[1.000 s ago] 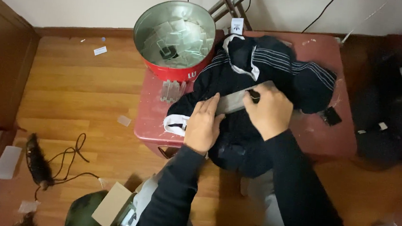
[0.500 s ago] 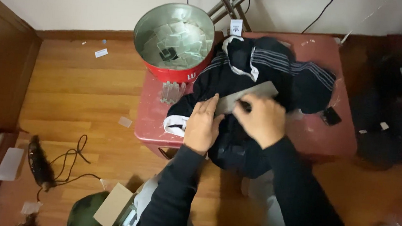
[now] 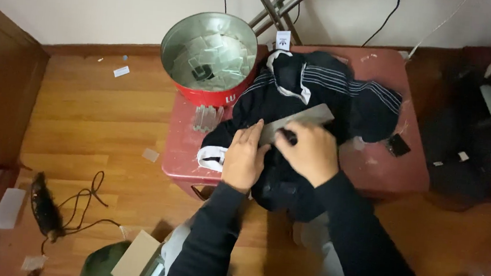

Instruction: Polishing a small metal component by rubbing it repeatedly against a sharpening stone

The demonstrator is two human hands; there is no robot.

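A black jacket with white stripes [image 3: 342, 90] lies bunched on a low red table [image 3: 383, 172]. A flat grey rectangular strip [image 3: 305, 116] rests slantwise on the jacket. My left hand [image 3: 244, 158] lies flat on the fabric, its fingertips at the strip's lower left end. Just to its right, my right hand [image 3: 310, 152] is closed around a small black tool [image 3: 286, 137], whose tip touches the strip near my left fingers. Both sleeves are black.
A red metal basin [image 3: 225, 95] holding clear plastic pieces stands at the table's far left corner, with more clear pieces [image 3: 207, 117] in front of it. A small black square [image 3: 398, 145] lies right of the jacket. Cable [image 3: 86, 201], cardboard [image 3: 134, 259] and paper scraps litter the wooden floor.
My right hand has slid left along the grey strip, from its right end towards my left hand. My left hand has stayed pressed on the jacket.
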